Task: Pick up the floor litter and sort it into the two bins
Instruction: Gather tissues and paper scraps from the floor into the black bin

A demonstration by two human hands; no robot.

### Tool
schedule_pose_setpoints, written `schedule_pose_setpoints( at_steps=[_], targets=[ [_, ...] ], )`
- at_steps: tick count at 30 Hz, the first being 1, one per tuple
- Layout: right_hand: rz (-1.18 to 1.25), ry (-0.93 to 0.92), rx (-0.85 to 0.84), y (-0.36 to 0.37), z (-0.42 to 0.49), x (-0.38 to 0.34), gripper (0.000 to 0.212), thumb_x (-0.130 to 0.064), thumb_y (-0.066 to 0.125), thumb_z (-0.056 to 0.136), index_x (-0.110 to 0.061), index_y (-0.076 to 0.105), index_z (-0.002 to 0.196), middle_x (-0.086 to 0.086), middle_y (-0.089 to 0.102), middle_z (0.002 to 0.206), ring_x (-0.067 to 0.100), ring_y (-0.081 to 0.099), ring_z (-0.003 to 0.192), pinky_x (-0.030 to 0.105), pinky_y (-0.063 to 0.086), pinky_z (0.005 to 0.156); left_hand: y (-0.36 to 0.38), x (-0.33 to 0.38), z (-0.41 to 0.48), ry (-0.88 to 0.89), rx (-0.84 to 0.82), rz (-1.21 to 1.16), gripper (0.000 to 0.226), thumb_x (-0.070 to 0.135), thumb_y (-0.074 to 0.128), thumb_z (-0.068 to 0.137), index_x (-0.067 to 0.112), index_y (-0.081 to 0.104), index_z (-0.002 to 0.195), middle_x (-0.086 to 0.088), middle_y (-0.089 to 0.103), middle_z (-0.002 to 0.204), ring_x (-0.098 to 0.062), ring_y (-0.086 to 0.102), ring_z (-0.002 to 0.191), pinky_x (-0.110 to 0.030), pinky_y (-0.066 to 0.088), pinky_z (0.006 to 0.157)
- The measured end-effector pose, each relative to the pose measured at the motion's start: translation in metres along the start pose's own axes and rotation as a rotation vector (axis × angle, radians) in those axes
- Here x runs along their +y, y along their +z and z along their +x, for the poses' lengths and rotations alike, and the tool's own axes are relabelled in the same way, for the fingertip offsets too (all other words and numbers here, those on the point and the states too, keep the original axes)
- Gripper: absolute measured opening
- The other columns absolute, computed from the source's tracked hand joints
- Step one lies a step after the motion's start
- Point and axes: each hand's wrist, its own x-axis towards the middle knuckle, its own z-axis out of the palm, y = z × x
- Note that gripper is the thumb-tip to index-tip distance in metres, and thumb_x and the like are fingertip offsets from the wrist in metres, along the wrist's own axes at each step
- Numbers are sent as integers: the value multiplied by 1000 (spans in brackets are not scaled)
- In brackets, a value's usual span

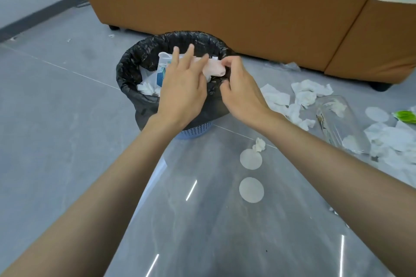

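Observation:
A blue perforated bin [193, 129] lined with a black bag [135, 63] stands on the grey floor, with white tissues and a white-and-blue package [161, 72] inside. Over its right rim my left hand [183, 83] has straight, spread fingers that touch a pale pink crumpled wrapper [213, 68]. My right hand [238, 87] pinches the right end of that wrapper with curled fingers. Only this one bin is in view.
Crumpled white tissues [304, 94], a clear plastic bottle [337, 119], a green wrapper [405, 116] and round white pads [251, 189] lie on the floor to the right. A brown sofa [225, 7] stands right behind the bin.

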Motion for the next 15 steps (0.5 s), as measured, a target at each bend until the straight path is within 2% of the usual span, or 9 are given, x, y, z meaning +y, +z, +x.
schedule_pose_setpoints(
  at_steps=[2, 4, 5, 7, 10, 12, 15],
  targets=[
    [-94, -26, -116, 0, -2, 6, 48, -1, 36, 89, -14, 36, 135, 3, 37, 146, 19, 36, 132, 30, 35, 98, 5, -4, 4, 5, -116, 92, 44, 23, 23, 98, 15, 40, 138, -13, 35, 148, -36, 16, 142, -50, 17, 115],
    [-198, -72, -209, 1, -3, 10, 56, 0, 38, 87, -17, 34, 140, -2, 22, 155, 19, 22, 140, 33, 31, 106, 8, -8, 6, -10, -200, 113, 43, 25, 18, 99, 11, 48, 127, -14, 50, 132, -32, 32, 134, -45, 17, 115],
    [-257, -94, -227, 0, -2, 11, 58, 0, 40, 86, -18, 33, 141, -3, 19, 155, 20, 21, 139, 35, 32, 105, 7, -10, 8, -32, -247, 112, 43, 28, 16, 101, 12, 50, 122, -12, 52, 124, -31, 35, 131, -44, 19, 114],
    [-377, -136, -223, -1, 1, 11, 58, -1, 44, 85, -18, 36, 139, -3, 27, 149, 24, 30, 129, 37, 38, 95, 3, -11, 10, -100, -348, 91, 51, 50, 12, 97, 24, 49, 119, -5, 50, 123, -26, 31, 135, -49, 27, 109],
    [-499, -199, -169, -5, 4, 12, 38, -2, 48, 85, -15, 48, 120, 0, 44, 128, 24, 40, 109, 36, 41, 76, 0, -11, 12, -79, -480, 187, 72, 79, 17, 81, 36, 43, 132, 4, 40, 143, -24, 26, 139, -50, 33, 105],
    [-495, -195, -132, -10, 3, 16, 27, -2, 46, 85, -13, 52, 110, 1, 48, 118, 22, 43, 106, 36, 43, 70, 0, -8, 12, -4, -523, 274, 78, 82, 29, 76, 35, 39, 138, 7, 38, 147, -22, 33, 135, -44, 37, 102],
    [-421, -211, -53, -17, -6, 25, 26, -1, 44, 86, -12, 56, 106, 0, 53, 114, 22, 46, 103, 34, 41, 69, 3, -1, 13, 14, -509, 282, 69, 71, 42, 81, 36, 37, 140, 3, 44, 143, -24, 45, 126, -38, 42, 95]
  ],
)
